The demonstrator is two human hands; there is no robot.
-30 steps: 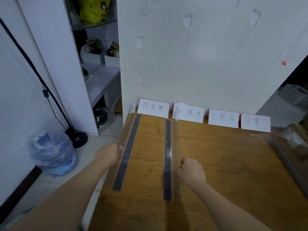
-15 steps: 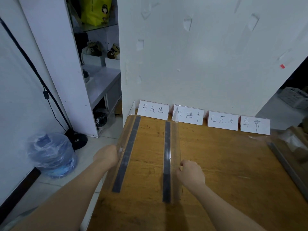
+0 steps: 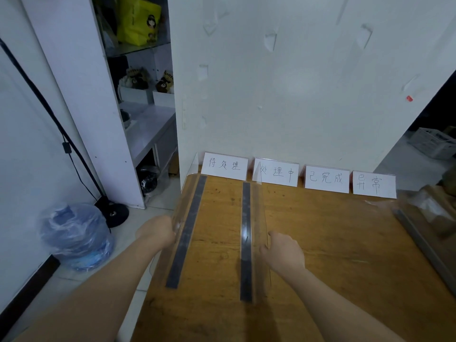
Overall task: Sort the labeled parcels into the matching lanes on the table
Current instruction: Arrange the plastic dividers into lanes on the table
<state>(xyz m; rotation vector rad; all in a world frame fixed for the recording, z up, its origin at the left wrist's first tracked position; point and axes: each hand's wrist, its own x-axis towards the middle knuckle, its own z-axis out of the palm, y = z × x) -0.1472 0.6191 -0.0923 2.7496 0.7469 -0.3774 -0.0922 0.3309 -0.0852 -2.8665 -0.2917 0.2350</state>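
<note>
**At the table's left end, both hands on the lane dividers**

Along the far edge of the wooden table point(image 3: 333, 243), four handwritten label cards point(image 3: 327, 178) stand in a row against the white wall point(image 3: 296, 82). Two clear plastic dividers, each with a dark strip along its base, run from the cards toward the person and mark off the leftmost lane.

The left hand point(image 3: 158, 230) is at the table's left edge, its fingers curled against the upright panel of the left divider point(image 3: 187, 225). The panel is blurred there, so the grip seems closed around it but the fingertips cannot be made out. The right hand point(image 3: 283, 255) holds the second divider point(image 3: 246, 243) from its right side, thumb up against the clear panel and fingers bent round it.

No parcel lies in the lane between the dividers. Near the table's right edge sits a grey strip point(image 3: 419, 238) with pale wrapped things just beyond it, too blurred to name.

On the floor to the left stands a plastic-wrapped water bottle point(image 3: 74, 238).
</note>
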